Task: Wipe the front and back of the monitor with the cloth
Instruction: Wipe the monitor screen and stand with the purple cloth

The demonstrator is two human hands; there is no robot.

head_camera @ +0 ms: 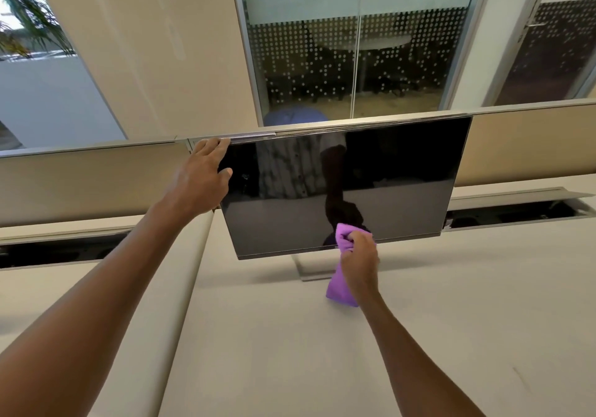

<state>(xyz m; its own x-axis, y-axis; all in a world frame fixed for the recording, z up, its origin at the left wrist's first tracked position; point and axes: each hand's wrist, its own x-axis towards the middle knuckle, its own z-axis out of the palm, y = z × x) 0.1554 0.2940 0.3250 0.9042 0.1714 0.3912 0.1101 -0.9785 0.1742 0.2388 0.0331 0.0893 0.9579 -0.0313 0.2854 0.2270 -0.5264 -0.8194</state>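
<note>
A black monitor (371,171) with a dark, glossy screen stands on a silver stand (306,268) on the white desk. My left hand (203,175) holds the monitor's upper left corner, fingers over the top edge and thumb on the screen side. My right hand (359,252) grips a bunched purple cloth (342,287) and presses its top against the screen's lower edge near the middle. The rest of the cloth hangs down below my fist. The back of the monitor is hidden.
The white desk (419,303) spreads in front of me, with open cable trays at the left (61,249) and right (512,213). A beige partition (90,178) runs behind the monitor. Glass walls and a door lie beyond.
</note>
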